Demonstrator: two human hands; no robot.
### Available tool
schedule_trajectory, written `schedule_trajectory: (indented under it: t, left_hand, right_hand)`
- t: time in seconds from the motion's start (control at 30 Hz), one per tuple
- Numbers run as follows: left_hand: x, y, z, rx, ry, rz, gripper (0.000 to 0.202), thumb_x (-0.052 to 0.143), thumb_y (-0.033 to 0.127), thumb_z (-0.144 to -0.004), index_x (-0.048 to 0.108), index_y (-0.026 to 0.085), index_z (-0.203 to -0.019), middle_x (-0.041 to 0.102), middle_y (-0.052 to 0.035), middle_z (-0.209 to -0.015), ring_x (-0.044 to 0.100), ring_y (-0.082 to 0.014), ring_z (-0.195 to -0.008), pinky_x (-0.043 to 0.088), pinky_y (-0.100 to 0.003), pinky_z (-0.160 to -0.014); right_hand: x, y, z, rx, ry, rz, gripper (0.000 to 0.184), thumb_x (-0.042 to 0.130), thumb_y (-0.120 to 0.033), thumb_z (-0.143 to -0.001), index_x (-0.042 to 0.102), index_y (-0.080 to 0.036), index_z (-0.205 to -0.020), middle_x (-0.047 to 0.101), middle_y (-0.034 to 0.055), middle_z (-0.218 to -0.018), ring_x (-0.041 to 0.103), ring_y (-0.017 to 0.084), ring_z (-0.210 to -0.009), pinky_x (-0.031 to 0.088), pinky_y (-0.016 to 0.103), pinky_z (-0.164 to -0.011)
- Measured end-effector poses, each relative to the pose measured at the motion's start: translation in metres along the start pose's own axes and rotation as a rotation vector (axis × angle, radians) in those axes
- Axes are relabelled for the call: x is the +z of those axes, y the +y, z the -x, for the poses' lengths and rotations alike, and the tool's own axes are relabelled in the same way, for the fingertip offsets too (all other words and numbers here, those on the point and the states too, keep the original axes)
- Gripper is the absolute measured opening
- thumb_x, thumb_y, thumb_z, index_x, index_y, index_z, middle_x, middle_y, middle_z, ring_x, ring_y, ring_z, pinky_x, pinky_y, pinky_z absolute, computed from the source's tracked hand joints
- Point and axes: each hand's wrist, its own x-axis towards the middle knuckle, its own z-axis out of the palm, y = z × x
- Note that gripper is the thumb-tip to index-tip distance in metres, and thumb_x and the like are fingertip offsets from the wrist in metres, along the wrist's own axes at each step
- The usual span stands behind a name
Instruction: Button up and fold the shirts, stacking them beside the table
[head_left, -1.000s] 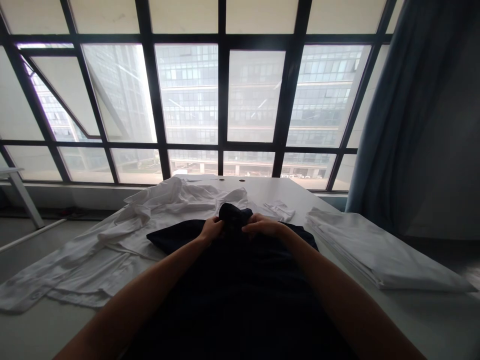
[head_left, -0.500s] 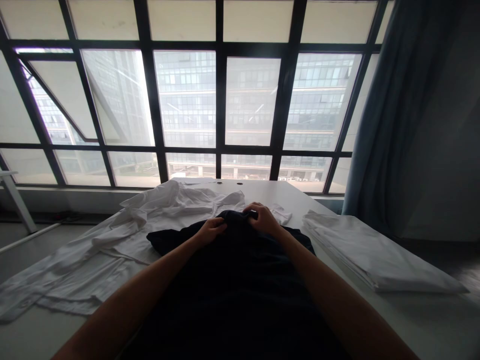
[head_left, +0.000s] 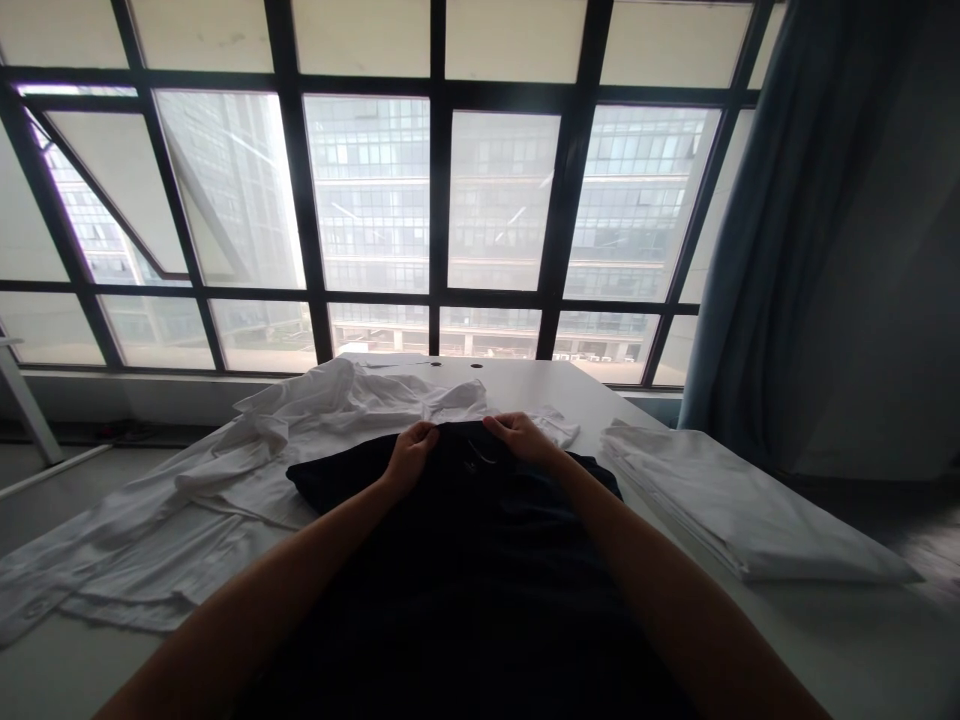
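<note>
A dark garment (head_left: 472,540), probably a shirt, spreads out before me, with its neckline at the far end. My left hand (head_left: 410,455) pinches the left side of the neckline, thumb on top. On the right side of the same edge, my right hand (head_left: 521,437) grips the cloth between thumb and fingers. Between the two hands the edge runs fairly straight, and a small label or mark shows just below it. The garment's near part is too dark to make out.
A crumpled white garment (head_left: 225,480) covers the left of the white table (head_left: 555,380). On the right lies folded white cloth (head_left: 750,510). Beyond the table's far edge stand framed windows (head_left: 502,200), with a blue-grey curtain (head_left: 757,260) at the right.
My hands have moved slightly apart along the neckline, and the bunched edge between them is now flatter. A small label or mark has come into sight.
</note>
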Motion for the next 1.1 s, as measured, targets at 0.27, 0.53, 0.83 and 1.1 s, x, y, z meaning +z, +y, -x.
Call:
schedule_trajectory:
  t: [0.27,0.53,0.83,1.1]
  left_hand:
    - [-0.002,0.015,0.003,-0.311,-0.254,0.169,0.044,0.084,0.038,-0.062,0.066,0.014,-0.094,0.068,-0.0052,-0.08,0.061,-0.0137,-0.063,0.05,-0.026,-0.06]
    - [-0.005,0.013,0.0,0.083,-0.208,-0.428,0.036,0.074,0.045,-0.072,0.065,0.017,-0.092,0.064,-0.0002,-0.077,0.059,-0.0152,-0.071,0.046,-0.026,-0.067]
    - [-0.016,0.015,-0.01,0.395,0.182,-0.783,0.008,0.062,0.025,-0.08,0.064,0.018,-0.079,0.06,-0.0039,-0.089,0.056,-0.0183,-0.082,0.046,-0.03,-0.079]
    - [0.017,0.027,0.031,0.727,-0.171,-1.215,0.017,0.055,0.027,-0.091,0.062,0.019,-0.103,0.061,-0.0097,-0.103,0.055,-0.0269,-0.103,0.042,-0.043,-0.094]
  right_hand:
    - [-0.014,0.021,-0.005,0.095,0.157,-0.032,0.045,0.063,-0.061,-0.076,0.063,-0.016,-0.068,0.056,-0.0011,-0.055,0.049,0.012,-0.051,0.038,0.022,-0.046]
    - [-0.01,0.011,-0.006,0.209,0.108,-0.351,0.025,0.066,-0.033,-0.079,0.067,-0.019,-0.1,0.069,0.003,-0.077,0.064,0.017,-0.068,0.053,0.027,-0.062]
    - [-0.021,0.01,-0.006,0.087,0.108,-0.046,0.027,0.076,-0.033,-0.073,0.07,-0.014,-0.092,0.07,0.0045,-0.08,0.064,0.015,-0.069,0.054,0.028,-0.066]
    - [-0.011,0.008,-0.008,0.19,0.033,-0.289,0.016,0.075,-0.025,-0.075,0.062,-0.016,-0.079,0.066,0.0021,-0.076,0.064,0.016,-0.07,0.058,0.03,-0.067]
